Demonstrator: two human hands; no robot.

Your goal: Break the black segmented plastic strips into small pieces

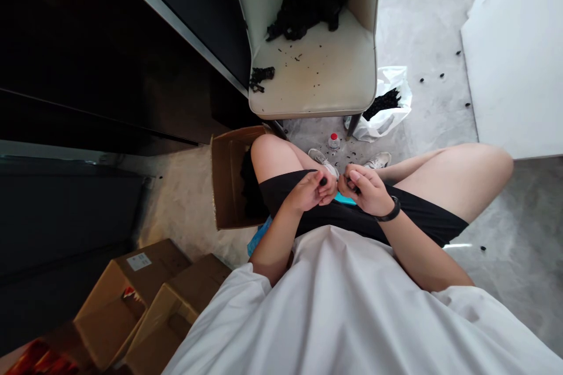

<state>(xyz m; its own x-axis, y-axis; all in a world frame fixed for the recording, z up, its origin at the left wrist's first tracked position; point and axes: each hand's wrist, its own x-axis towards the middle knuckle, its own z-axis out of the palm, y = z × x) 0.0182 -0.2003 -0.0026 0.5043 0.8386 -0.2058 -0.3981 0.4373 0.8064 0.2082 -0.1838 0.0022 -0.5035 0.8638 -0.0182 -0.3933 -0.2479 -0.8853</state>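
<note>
Above my lap, my left hand (313, 189) is closed on a small black piece (323, 181), its fingers curled round it. Close beside it on the right, my right hand (366, 187) is also closed, with a small dark piece (355, 183) showing between thumb and fingers. A flat turquoise object (345, 198) lies on my black shorts (417, 211), just under and between both hands. What the pieces are is too small to tell.
Ahead, a cream chair (325, 82) holds a black heap (310, 4) and crumbs. A white bag (402, 85) with black pieces and a red-capped bottle (333, 141) stand on the floor. Cardboard boxes (222, 187) are at the left; a white panel (519, 70) is at the right.
</note>
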